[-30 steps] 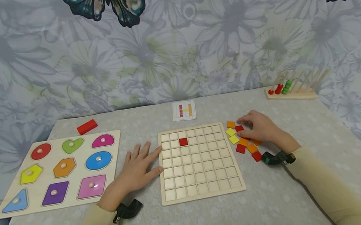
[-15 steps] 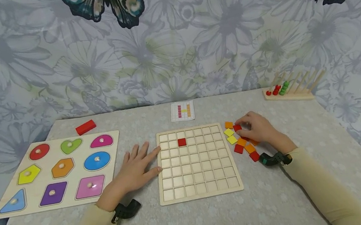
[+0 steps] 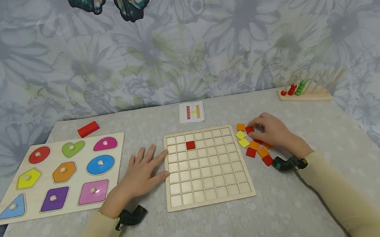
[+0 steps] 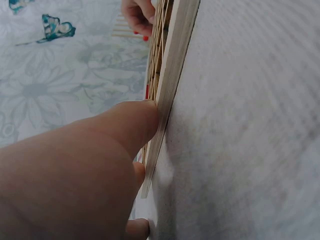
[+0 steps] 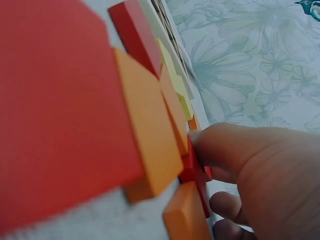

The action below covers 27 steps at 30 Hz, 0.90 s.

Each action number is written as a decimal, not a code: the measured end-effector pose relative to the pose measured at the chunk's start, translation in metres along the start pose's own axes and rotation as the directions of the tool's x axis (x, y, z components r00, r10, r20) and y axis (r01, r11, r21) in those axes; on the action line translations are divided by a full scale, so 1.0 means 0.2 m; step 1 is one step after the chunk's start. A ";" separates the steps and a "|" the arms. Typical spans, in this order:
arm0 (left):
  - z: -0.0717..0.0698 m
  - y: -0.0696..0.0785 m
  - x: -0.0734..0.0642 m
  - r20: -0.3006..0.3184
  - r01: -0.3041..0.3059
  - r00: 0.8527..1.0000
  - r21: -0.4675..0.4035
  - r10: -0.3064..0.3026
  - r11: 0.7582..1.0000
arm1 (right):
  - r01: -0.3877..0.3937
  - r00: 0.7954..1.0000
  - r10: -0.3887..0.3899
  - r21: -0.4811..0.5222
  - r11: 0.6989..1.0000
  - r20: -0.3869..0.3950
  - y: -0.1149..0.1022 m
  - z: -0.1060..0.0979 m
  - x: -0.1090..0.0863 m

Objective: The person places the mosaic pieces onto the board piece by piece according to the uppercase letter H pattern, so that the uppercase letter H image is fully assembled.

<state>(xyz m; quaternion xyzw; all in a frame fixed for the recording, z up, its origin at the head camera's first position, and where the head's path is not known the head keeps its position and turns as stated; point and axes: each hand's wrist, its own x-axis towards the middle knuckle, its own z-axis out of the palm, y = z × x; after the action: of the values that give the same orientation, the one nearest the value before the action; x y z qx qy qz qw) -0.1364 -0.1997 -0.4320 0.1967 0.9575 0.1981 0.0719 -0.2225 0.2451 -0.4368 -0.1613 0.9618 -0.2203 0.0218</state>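
My left hand (image 3: 141,175) lies spread at the left edge of a wooden grid board (image 3: 208,202), its thumb and index finger touching the frame. One red square tile (image 3: 190,145) sits in a cell near the board's top. Right of the board, my right hand (image 3: 274,130) reaches into a loose group of tiles with curled fingers. Its thumb and a finger pinch a red tile (image 3: 250,129) at the group's far side. Around it lie yellow tiles (image 3: 243,143), orange tiles (image 3: 263,152) and more red tiles (image 3: 250,152). Some are partly covered by the hand.
A small pattern card (image 3: 191,112) lies behind the board. On the left is a shape puzzle (image 3: 55,179) with knobbed pieces, and a red block (image 3: 88,129) behind it. A peg stand (image 3: 306,96) with red and green beads stands back right.
The red tile at my right fingertips has shifted slightly away from me within the group. My left hand keeps its place on the board's edge. The head view has tilted a little.
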 end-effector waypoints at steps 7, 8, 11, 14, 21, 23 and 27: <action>0.01 -0.01 -0.01 0.004 0.014 1.000 0.000 -0.014 1.000 | 0.004 1.000 -0.004 0.004 1.000 -0.003 -0.01 0.02 0.02; 0.01 -0.01 -0.01 0.006 0.016 1.000 0.002 -0.016 1.000 | 0.002 1.000 -0.002 0.005 1.000 -0.002 -0.01 0.02 0.02; 0.01 -0.01 -0.01 0.009 0.014 1.000 0.002 -0.014 1.000 | -0.011 1.000 0.011 0.004 1.000 -0.007 0.00 0.03 0.01; 0.02 -0.01 -0.01 0.009 0.011 1.000 -0.002 -0.011 1.000 | -0.014 1.000 0.014 -0.003 1.000 -0.020 0.00 0.02 0.00; 0.01 -0.01 0.00 -0.005 0.003 1.000 0.000 -0.003 1.000 | 0.013 0.999 -0.013 0.003 1.000 -0.043 0.00 0.01 0.01; 0.00 -0.01 0.00 -0.007 -0.001 1.000 0.004 0.001 1.000 | 0.014 0.999 -0.014 0.003 1.000 -0.045 0.00 0.01 0.01; 0.00 -0.01 0.00 0.002 0.001 1.000 -0.002 -0.001 1.000 | 0.006 0.999 -0.006 -0.004 1.000 -0.033 0.00 0.02 0.02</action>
<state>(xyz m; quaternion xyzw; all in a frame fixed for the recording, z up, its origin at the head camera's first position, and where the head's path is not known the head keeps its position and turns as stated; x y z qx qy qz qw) -0.1370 -0.2022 -0.4334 0.1965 0.9573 0.1990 0.0731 -0.2252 0.2434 -0.4398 -0.1605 0.9619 -0.2211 0.0052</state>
